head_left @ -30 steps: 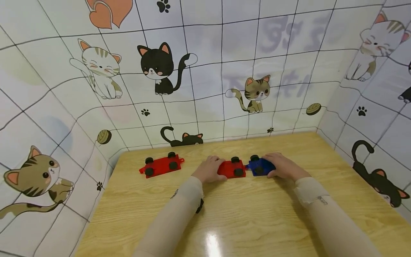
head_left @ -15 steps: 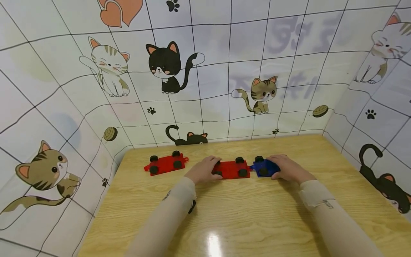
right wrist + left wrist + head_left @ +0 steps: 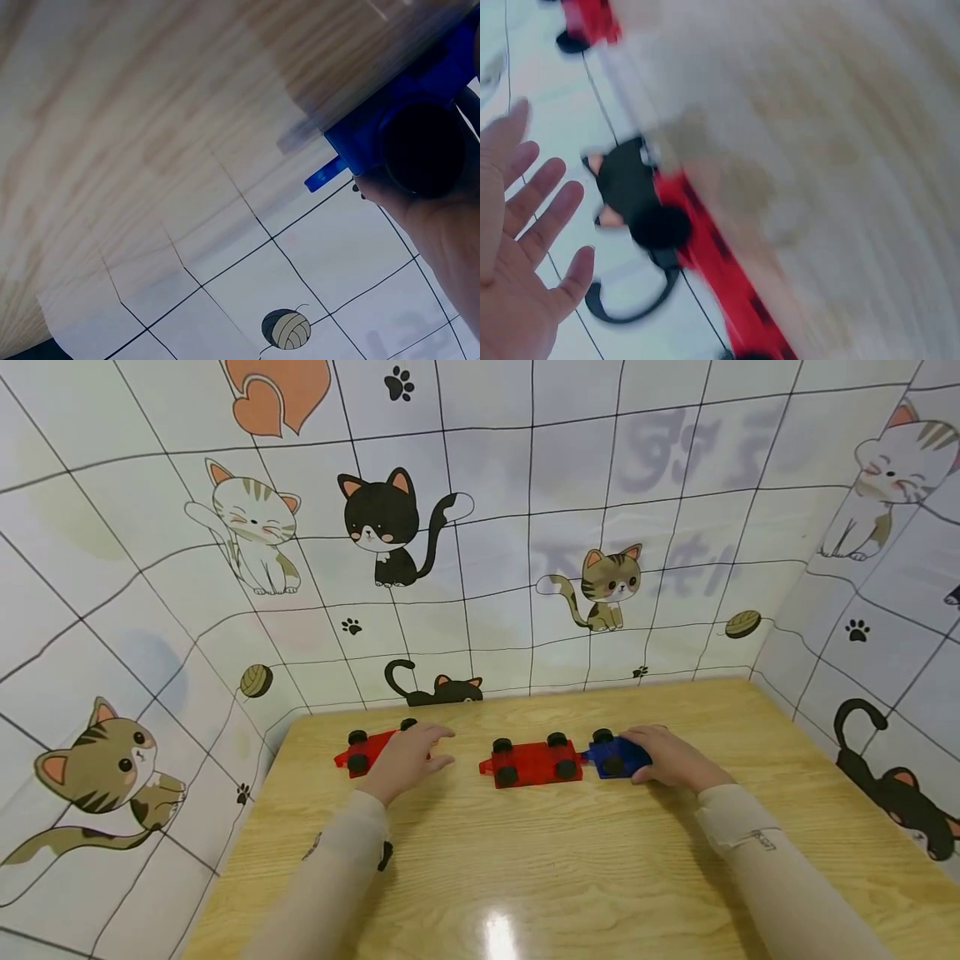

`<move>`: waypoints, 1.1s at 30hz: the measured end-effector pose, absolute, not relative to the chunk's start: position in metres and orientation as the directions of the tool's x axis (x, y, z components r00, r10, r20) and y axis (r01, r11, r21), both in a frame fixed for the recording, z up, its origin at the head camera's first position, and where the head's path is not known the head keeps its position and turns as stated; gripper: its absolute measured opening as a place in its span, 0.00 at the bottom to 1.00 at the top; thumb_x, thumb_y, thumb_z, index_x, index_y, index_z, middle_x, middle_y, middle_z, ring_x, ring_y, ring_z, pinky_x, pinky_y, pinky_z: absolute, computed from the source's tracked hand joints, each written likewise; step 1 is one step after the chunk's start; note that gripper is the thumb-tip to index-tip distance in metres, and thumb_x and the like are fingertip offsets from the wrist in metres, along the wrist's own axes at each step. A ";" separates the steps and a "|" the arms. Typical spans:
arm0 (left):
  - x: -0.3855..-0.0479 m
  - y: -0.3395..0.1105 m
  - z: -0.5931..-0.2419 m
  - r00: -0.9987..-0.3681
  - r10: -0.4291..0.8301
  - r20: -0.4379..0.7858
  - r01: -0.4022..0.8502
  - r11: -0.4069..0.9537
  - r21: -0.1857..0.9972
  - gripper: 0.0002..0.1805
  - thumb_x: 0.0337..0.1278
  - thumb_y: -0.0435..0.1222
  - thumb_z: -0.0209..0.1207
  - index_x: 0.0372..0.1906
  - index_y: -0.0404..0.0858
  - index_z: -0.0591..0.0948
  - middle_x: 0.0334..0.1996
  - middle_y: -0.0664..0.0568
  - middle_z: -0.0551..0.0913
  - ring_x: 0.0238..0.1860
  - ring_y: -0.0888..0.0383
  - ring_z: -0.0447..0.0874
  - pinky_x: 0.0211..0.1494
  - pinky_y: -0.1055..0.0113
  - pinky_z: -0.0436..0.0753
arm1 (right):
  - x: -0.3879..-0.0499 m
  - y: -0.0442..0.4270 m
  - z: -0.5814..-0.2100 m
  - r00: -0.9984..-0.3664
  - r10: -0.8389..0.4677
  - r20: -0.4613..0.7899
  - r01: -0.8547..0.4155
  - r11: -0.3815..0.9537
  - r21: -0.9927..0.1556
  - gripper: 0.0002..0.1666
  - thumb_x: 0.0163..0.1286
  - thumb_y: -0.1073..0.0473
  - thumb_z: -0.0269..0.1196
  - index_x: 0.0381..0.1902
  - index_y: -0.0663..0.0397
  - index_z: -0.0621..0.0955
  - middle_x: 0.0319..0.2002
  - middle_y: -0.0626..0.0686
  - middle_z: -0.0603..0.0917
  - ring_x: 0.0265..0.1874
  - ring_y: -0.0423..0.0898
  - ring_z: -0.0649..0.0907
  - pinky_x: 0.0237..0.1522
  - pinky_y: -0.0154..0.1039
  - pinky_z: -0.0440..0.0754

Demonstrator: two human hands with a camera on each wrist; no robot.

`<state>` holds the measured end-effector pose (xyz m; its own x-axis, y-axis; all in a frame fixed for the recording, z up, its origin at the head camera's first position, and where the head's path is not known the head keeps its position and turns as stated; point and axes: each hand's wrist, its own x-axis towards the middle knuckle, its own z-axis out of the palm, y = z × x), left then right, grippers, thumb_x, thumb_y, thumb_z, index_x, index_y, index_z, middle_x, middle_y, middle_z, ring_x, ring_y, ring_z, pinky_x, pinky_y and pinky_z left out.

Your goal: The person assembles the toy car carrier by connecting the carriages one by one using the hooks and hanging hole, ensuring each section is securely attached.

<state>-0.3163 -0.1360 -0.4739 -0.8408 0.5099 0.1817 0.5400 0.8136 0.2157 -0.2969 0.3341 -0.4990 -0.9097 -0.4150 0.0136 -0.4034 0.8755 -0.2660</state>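
My right hand (image 3: 671,755) grips the right end of a blue toy train car (image 3: 615,757) with black wheels; in the right wrist view the blue car (image 3: 360,146) shows a wheel and a small hook. Touching its left end is a red toy train car (image 3: 537,763), flat on the table with a small red coupling at its free end. My left hand (image 3: 408,760), fingers spread and holding nothing, is over the right part of a second red toy train car (image 3: 372,750) and partly hides it. The left wrist view shows the fingers (image 3: 544,184) apart from a red car (image 3: 720,277).
The wooden table (image 3: 525,852) ends at a back wall (image 3: 487,568) covered with a cat-print sheet. Side walls with the same print stand at left and right. A gap separates the two red cars.
My left hand has let go of the middle red car and moved left to the other red car. My right hand has stayed on the blue car.
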 end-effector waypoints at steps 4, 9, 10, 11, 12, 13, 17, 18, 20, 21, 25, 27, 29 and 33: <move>-0.317 -0.170 -0.469 -0.888 0.420 0.184 0.456 0.856 0.243 0.27 0.64 0.48 0.67 0.66 0.44 0.79 0.65 0.49 0.79 0.65 0.45 0.76 0.65 0.38 0.70 | -0.296 0.334 -0.499 -0.913 -0.408 0.014 -0.396 0.879 -0.266 0.45 0.59 0.56 0.76 0.69 0.69 0.72 0.68 0.71 0.70 0.67 0.72 0.67 0.65 0.68 0.66; -0.322 -0.198 -0.472 -0.923 0.350 0.161 0.382 0.880 0.282 0.29 0.63 0.47 0.68 0.65 0.41 0.79 0.65 0.44 0.78 0.64 0.40 0.76 0.63 0.34 0.70 | -0.295 0.335 -0.497 -0.915 -0.404 0.018 -0.393 0.880 -0.267 0.45 0.59 0.56 0.76 0.70 0.68 0.71 0.68 0.72 0.70 0.67 0.72 0.67 0.66 0.67 0.66; -0.323 -0.202 -0.474 -0.925 0.347 0.156 0.379 0.877 0.296 0.29 0.63 0.46 0.68 0.66 0.40 0.79 0.65 0.43 0.77 0.65 0.40 0.74 0.64 0.35 0.70 | -0.295 0.335 -0.497 -0.916 -0.401 0.019 -0.391 0.880 -0.269 0.45 0.60 0.56 0.76 0.70 0.68 0.71 0.68 0.72 0.70 0.67 0.72 0.68 0.66 0.67 0.66; -0.325 -0.206 -0.475 -0.927 0.343 0.152 0.375 0.870 0.320 0.28 0.63 0.45 0.68 0.66 0.40 0.78 0.65 0.42 0.77 0.66 0.39 0.74 0.65 0.36 0.70 | -0.295 0.335 -0.497 -0.917 -0.398 0.019 -0.388 0.881 -0.271 0.45 0.60 0.56 0.76 0.69 0.68 0.71 0.68 0.72 0.70 0.67 0.71 0.68 0.66 0.67 0.66; -0.326 -0.210 -0.477 -0.928 0.342 0.149 0.373 0.865 0.337 0.28 0.63 0.44 0.68 0.66 0.39 0.78 0.65 0.42 0.77 0.66 0.39 0.73 0.66 0.38 0.70 | -0.295 0.335 -0.497 -0.919 -0.395 0.018 -0.384 0.882 -0.271 0.44 0.60 0.56 0.76 0.69 0.68 0.72 0.68 0.71 0.70 0.67 0.71 0.68 0.66 0.66 0.66; -0.326 -0.213 -0.478 -0.929 0.338 0.147 0.369 0.860 0.354 0.28 0.64 0.43 0.68 0.66 0.39 0.78 0.64 0.41 0.76 0.66 0.39 0.73 0.67 0.39 0.71 | -0.295 0.334 -0.497 -0.919 -0.393 0.018 -0.383 0.882 -0.274 0.44 0.59 0.57 0.76 0.69 0.68 0.72 0.68 0.71 0.71 0.67 0.71 0.68 0.66 0.67 0.66; -0.327 -0.223 -0.482 -0.933 0.329 0.147 0.360 0.855 0.374 0.27 0.63 0.42 0.68 0.65 0.39 0.78 0.62 0.42 0.77 0.65 0.39 0.74 0.67 0.41 0.72 | -0.295 0.331 -0.497 -0.921 -0.390 0.011 -0.378 0.883 -0.279 0.44 0.59 0.57 0.77 0.69 0.68 0.72 0.67 0.71 0.71 0.67 0.71 0.68 0.66 0.66 0.66; -0.326 -0.225 -0.483 -0.932 0.329 0.152 0.362 0.857 0.368 0.27 0.63 0.42 0.68 0.65 0.38 0.78 0.62 0.42 0.77 0.64 0.39 0.74 0.66 0.41 0.72 | -0.295 0.331 -0.497 -0.920 -0.392 0.011 -0.379 0.882 -0.278 0.44 0.59 0.56 0.77 0.69 0.68 0.72 0.67 0.71 0.71 0.67 0.71 0.68 0.66 0.66 0.66; -0.324 -0.229 -0.485 -0.932 0.327 0.158 0.363 0.860 0.358 0.27 0.63 0.43 0.68 0.64 0.37 0.79 0.61 0.42 0.77 0.64 0.39 0.75 0.66 0.41 0.73 | -0.295 0.329 -0.498 -0.918 -0.396 0.010 -0.383 0.881 -0.278 0.44 0.59 0.56 0.77 0.69 0.68 0.72 0.67 0.71 0.71 0.67 0.71 0.69 0.66 0.66 0.66; -0.323 -0.231 -0.486 -0.930 0.329 0.163 0.366 0.862 0.352 0.27 0.62 0.42 0.69 0.64 0.37 0.79 0.61 0.42 0.77 0.63 0.39 0.75 0.65 0.41 0.73 | -0.296 0.329 -0.498 -0.918 -0.396 0.011 -0.383 0.881 -0.279 0.44 0.60 0.56 0.76 0.69 0.68 0.72 0.67 0.71 0.71 0.67 0.70 0.69 0.66 0.66 0.66; -0.320 -0.235 -0.489 -0.923 0.340 0.180 0.382 0.865 0.325 0.27 0.61 0.42 0.69 0.63 0.36 0.79 0.61 0.40 0.77 0.62 0.38 0.75 0.64 0.40 0.73 | -0.296 0.330 -0.498 -0.919 -0.395 0.017 -0.384 0.881 -0.278 0.44 0.59 0.57 0.77 0.69 0.68 0.72 0.67 0.71 0.72 0.67 0.71 0.69 0.66 0.66 0.66; -0.319 -0.236 -0.490 -0.920 0.345 0.185 0.388 0.868 0.311 0.27 0.61 0.42 0.70 0.63 0.35 0.79 0.61 0.39 0.77 0.62 0.36 0.75 0.63 0.39 0.74 | -0.295 0.330 -0.498 -0.919 -0.394 0.021 -0.384 0.880 -0.281 0.44 0.59 0.57 0.77 0.69 0.68 0.72 0.67 0.71 0.72 0.67 0.71 0.69 0.66 0.66 0.66; -0.317 -0.236 -0.490 -0.920 0.346 0.185 0.388 0.872 0.299 0.28 0.61 0.43 0.70 0.62 0.36 0.79 0.62 0.38 0.77 0.62 0.35 0.75 0.63 0.38 0.74 | -0.295 0.331 -0.498 -0.918 -0.396 0.025 -0.387 0.878 -0.283 0.44 0.59 0.57 0.77 0.68 0.68 0.72 0.67 0.71 0.72 0.67 0.71 0.68 0.66 0.67 0.66; -0.317 -0.236 -0.491 -0.919 0.347 0.186 0.389 0.875 0.289 0.28 0.60 0.44 0.70 0.62 0.37 0.79 0.62 0.38 0.77 0.61 0.35 0.75 0.61 0.37 0.74 | -0.294 0.331 -0.499 -0.918 -0.396 0.025 -0.386 0.876 -0.289 0.44 0.59 0.57 0.77 0.69 0.68 0.72 0.67 0.71 0.72 0.67 0.71 0.68 0.66 0.67 0.66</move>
